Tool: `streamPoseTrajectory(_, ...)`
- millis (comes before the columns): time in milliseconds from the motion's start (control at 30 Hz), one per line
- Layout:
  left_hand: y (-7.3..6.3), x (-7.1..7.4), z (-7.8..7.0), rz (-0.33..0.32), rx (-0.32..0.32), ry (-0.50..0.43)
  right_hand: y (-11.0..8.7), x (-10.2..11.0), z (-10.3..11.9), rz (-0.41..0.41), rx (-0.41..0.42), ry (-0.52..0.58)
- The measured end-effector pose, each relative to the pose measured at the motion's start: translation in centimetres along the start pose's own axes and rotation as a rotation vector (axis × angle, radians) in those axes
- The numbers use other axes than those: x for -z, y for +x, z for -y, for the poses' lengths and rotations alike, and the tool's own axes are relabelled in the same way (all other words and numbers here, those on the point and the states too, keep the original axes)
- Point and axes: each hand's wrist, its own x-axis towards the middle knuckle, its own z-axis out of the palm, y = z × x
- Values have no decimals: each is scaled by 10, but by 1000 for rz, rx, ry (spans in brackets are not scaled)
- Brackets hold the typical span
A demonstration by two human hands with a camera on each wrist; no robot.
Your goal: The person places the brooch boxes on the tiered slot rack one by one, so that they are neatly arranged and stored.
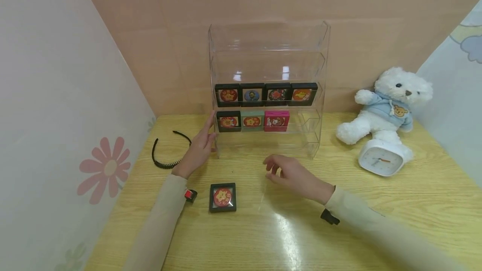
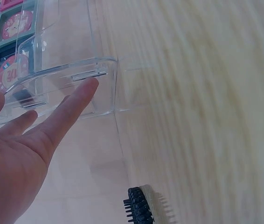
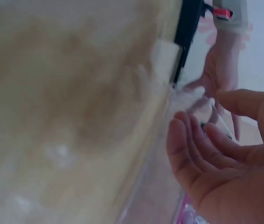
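Note:
A transparent acrylic tiered rack (image 1: pixel 268 49) stands at the back of the table. Fingers extended, my left hand (image 1: pixel 196 152) rests against the lower part of its left side panel; the left wrist view shows one fingertip (image 2: pixel 93 84) right at the panel. My right hand (image 1: pixel 297 175) is over the table in front of the rack, fingers loosely bent, holding nothing. Small square framed badges fill part of two tiers: a row of black ones (image 1: pixel 253 95), and below it a black (image 1: pixel 229 121), a green (image 1: pixel 253 121) and a pink one (image 1: pixel 277 121). Another black-framed badge (image 1: pixel 222 197) lies flat between my forearms.
To the left of my left hand lies a black toothed headband (image 1: pixel 165 164). A white teddy bear (image 1: pixel 389 103) in a blue hoodie sits at the right, with a white clock (image 1: pixel 381 158) leaning at its feet. Walls (image 1: pixel 180 53) stand behind and at both sides.

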Motion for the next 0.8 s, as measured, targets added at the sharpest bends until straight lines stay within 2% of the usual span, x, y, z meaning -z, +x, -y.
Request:
streamPoseTrajectory(133, 0, 0, -1, 4, 4, 2, -10, -16, 1, 128, -29, 12)
streamPoseTrajectory(267, 1, 0, 0, 5, 5, 3, -16, -24, 6, 207, -67, 14)
streamPoseTrajectory(367, 1, 1, 0, 2, -2, 10, -17, -29, 10, 235, -61, 12)
streamPoseTrajectory(600, 1, 0, 0, -1, -2, 11, -12, -41, 18, 252, 10, -36)
streamPoseTrajectory(800, 1, 0, 1, 0, -6, -6, -7, -47, 25, 288, 8, -57)
